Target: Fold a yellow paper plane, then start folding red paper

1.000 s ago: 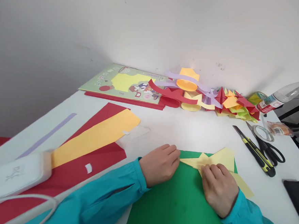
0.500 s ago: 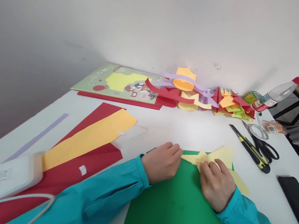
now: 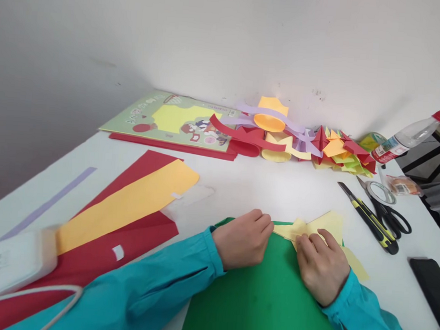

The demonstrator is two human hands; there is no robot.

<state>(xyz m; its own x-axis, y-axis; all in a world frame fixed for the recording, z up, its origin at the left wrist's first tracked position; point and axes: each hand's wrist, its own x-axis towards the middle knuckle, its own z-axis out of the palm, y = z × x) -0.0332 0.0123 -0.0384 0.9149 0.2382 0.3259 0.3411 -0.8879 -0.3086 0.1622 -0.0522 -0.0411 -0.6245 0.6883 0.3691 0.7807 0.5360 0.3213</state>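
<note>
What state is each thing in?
Left hand: pinching the tip of the yellow paper
Right hand: gripping its middle
Yellow paper: folded
Green sheet: spread underneath
Cutter: blade out
Scissors: look closed
Bottle: capped
Purple strip: lying flat

Yel. ppr (image 3: pixel 329 225) matt; bottle (image 3: pixel 414 133) plas.

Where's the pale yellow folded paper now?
In the head view, the pale yellow paper is right of centre, over the far end of the green sheet; the left hand holds its narrow tip, the right hand touches it.
</note>
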